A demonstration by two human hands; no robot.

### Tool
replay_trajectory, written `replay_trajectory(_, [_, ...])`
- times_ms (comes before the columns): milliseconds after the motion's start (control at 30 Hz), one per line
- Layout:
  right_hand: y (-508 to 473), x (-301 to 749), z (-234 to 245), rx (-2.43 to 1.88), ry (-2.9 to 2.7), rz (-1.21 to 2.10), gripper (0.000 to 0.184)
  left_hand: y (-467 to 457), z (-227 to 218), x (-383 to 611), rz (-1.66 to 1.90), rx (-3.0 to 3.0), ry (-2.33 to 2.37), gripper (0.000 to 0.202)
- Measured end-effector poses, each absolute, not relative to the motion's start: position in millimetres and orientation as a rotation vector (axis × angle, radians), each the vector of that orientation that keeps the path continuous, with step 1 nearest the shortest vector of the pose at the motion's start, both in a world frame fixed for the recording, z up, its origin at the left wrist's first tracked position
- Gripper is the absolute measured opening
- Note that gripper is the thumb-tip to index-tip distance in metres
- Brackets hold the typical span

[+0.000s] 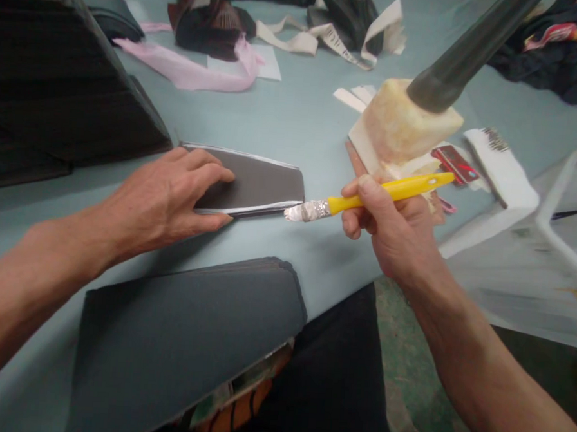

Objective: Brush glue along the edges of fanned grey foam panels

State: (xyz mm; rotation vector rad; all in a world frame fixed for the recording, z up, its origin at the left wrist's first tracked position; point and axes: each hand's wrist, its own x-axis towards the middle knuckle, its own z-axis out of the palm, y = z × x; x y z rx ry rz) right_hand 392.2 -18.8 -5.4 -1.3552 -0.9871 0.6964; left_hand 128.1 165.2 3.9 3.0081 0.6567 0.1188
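My left hand (173, 194) lies flat, fingers spread, pressing down on a dark grey cut piece (264, 182) with pale glued edges on the light blue table (298, 120). My right hand (389, 228) is closed round a yellow-handled brush (367, 197). The brush's metal ferrule and bristle tip touch the lower right corner of the grey piece. A cream glue block (404, 128) with a dark handle stuck in it stands just beyond the brush.
A stack of dark grey pieces (185, 339) lies at the near table edge. Black stacked material (58, 88) fills the left. Pink and beige strips (190, 69) and dark fabric lie at the back. A white plastic stool (512, 189) stands on the right.
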Motion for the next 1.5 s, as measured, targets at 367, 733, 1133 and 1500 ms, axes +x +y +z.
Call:
replay_trajectory(367, [-42, 397, -15, -1.371, -0.927, 0.734, 0.052, 178, 1, 127, 0.102, 2.957, 0.682, 0.058])
replay_trajectory(733, [-56, 400, -21, -1.304, -0.816, 0.825, 0.049, 183, 18, 130, 0.108, 2.754, 0.731, 0.092])
replay_trajectory(1133, [-65, 394, -25, -1.289, -0.794, 0.652, 0.045, 163, 17, 137, 0.050, 3.005, 0.801, 0.048])
replay_trajectory(1500, [-99, 382, 3, -1.263, -0.827, 0.373, 0.025, 155, 41, 138, 0.486, 2.994, 1.214, 0.029])
